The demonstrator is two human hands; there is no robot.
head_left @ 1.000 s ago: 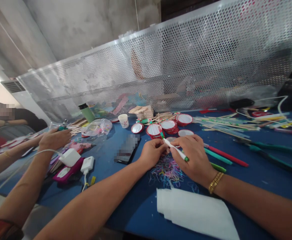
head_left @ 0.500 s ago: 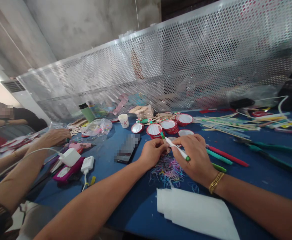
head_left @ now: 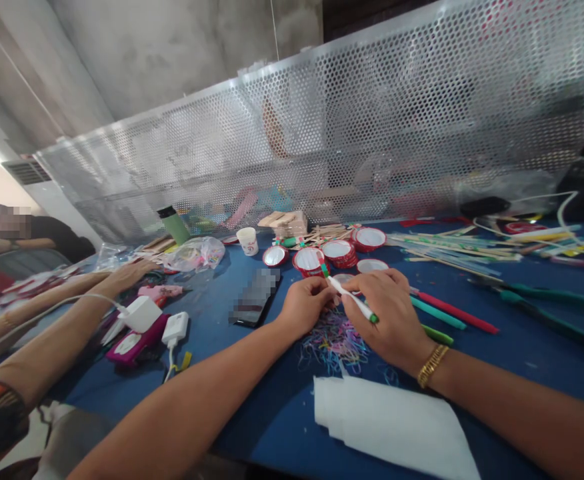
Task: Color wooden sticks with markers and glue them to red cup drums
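Over the middle of the blue table, my two hands almost touch. My right hand (head_left: 389,317), a gold bracelet at its wrist, is closed around a slim white marker (head_left: 355,300) with a green end. My left hand (head_left: 305,303) is closed in a pinch beside the marker's far end; its fingertips hide what they hold. A small red and green piece (head_left: 323,267) shows just beyond the fingers; whether it belongs to the marker I cannot tell. Beneath both hands lies a heap of thin coloured rubber bands (head_left: 339,343). Several red-rimmed round tins (head_left: 339,252) stand just behind.
A phone (head_left: 257,299), paper cup (head_left: 247,241) and purple case (head_left: 135,341) lie leftward. Pliers (head_left: 547,310), coloured pens (head_left: 457,312) and sticks (head_left: 462,247) lie rightward. White sheeting (head_left: 387,420) is in front. Another person's hand (head_left: 127,273) rests at left. A perforated metal screen (head_left: 372,127) stands behind.
The other person's hand at the left has reached further away over the table. My hands and the white marker have barely moved.
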